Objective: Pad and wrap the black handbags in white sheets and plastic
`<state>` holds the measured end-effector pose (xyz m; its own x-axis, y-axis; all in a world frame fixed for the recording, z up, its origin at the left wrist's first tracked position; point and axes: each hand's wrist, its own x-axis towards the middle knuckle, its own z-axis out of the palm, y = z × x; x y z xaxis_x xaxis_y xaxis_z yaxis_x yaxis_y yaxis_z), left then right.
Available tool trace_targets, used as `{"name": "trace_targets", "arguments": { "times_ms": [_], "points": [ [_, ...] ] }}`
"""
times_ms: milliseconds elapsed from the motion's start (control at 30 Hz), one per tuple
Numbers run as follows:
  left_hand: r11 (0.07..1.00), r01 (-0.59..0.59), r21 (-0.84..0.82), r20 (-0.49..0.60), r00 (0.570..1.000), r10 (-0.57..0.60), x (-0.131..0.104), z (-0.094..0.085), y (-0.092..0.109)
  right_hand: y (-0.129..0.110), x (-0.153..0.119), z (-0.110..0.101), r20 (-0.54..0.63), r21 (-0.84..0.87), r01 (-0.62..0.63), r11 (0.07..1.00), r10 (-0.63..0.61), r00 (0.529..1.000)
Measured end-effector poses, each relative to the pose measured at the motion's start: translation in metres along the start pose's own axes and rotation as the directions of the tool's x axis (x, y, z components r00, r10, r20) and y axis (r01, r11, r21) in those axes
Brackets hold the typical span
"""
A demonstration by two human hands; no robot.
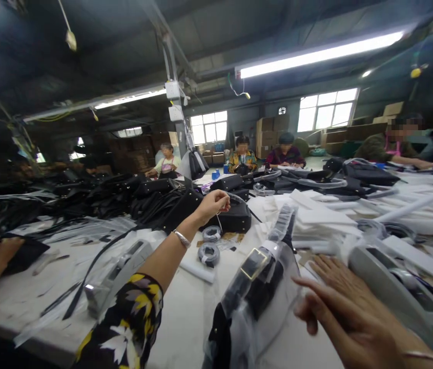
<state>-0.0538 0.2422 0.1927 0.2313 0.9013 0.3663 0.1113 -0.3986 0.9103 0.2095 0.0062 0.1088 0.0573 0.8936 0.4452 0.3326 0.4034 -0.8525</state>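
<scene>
In the head view, the left hand (215, 203) reaches forward on an outstretched arm, its fingers drawn together; it appears to pinch a thin pale strand (220, 221) that hangs just below. Under and beyond this grip sits a black case (235, 219), and nearer the person, below it, two wrapped coils (209, 254) lie on the white table (187, 325).

The black strap in clear film (239, 289), with its gold-coloured buckle (254, 264), lies between the two arms, toward the person and to the right of the left grip. Its long axis slants from the near edge of the view up and away to the right. The right hand (349, 325) is nearer to it, just to the right of it. This hand is blurred, index finger stretched toward the film, other fingers bent; I cannot tell whether it pinches anything.

Just beyond the right hand, a flat hand (339, 279) rests palm down, fingers spread; it seems to be a co-worker's, though the overlap leaves that unsure. White foam sheets (318, 218) are heaped past it. Well to the left of the left grip, a co-worker's hand (5, 252) rests on a black piece (27, 252).
</scene>
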Motion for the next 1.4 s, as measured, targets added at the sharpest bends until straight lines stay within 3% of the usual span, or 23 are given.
{"name": "trace_targets", "arguments": {
  "times_ms": [100,267,367,467,567,667,767,867,1000,1100,1267,1400],
  "points": [
    [0.997,-0.063,-0.039,0.056,0.996,0.066,-0.021,0.004,0.048,-0.029,0.044,0.007,-0.063,0.007,0.145,0.989,-0.144,0.988],
    [0.987,-0.13,-0.093,0.13,0.981,0.142,-0.057,0.022,0.111,-0.057,0.101,0.032,-0.027,0.19,0.28,0.941,-0.28,0.96],
    [0.98,-0.145,-0.135,0.169,0.971,0.167,-0.076,0.039,0.135,-0.061,0.112,0.045,0.034,0.389,0.245,0.888,-0.28,0.959],
    [0.97,-0.146,-0.195,0.176,0.968,0.181,-0.091,0.052,0.149,-0.062,0.106,0.047,0.075,0.567,0.128,0.814,-0.205,0.976],
    [0.962,-0.149,-0.23,0.147,0.972,0.185,-0.101,0.06,0.155,-0.064,0.092,0.04,0.103,0.7,-0.01,0.714,-0.087,0.991],
    [0.965,-0.149,-0.218,0.132,0.975,0.18,-0.11,0.064,0.154,-0.067,0.077,0.029,0.224,0.763,-0.152,0.628,-0.036,0.974],
    [0.972,-0.144,-0.184,0.11,0.98,0.166,-0.122,0.069,0.151,-0.07,0.066,0.02,0.319,0.7,-0.2,0.686,-0.049,0.947],
    [0.974,-0.107,-0.198,0.077,0.989,0.124,-0.134,0.077,0.15,-0.07,0.059,0.016,0.263,0.702,-0.184,0.688,-0.01,0.965],
    [0.973,-0.053,-0.225,0.062,0.996,0.068,-0.144,0.085,0.148,-0.07,0.054,0.012,0.125,0.817,-0.155,0.556,0.091,0.988],
    [0.99,-0.026,-0.14,0.102,0.994,0.04,-0.148,0.087,0.145,-0.071,0.05,0.009,0.104,0.78,-0.149,0.607,0.108,0.989],
    [0.998,0.049,0.034,0.258,0.965,-0.056,-0.152,0.092,0.139,-0.064,0.043,0.007,0.073,0.66,-0.091,0.746,0.057,0.996],
    [0.991,0.064,0.117,0.258,0.962,-0.092,-0.155,0.097,0.135,-0.055,0.04,0.007,0.016,0.577,-0.031,0.816,0.027,1.0]
  ]
}}
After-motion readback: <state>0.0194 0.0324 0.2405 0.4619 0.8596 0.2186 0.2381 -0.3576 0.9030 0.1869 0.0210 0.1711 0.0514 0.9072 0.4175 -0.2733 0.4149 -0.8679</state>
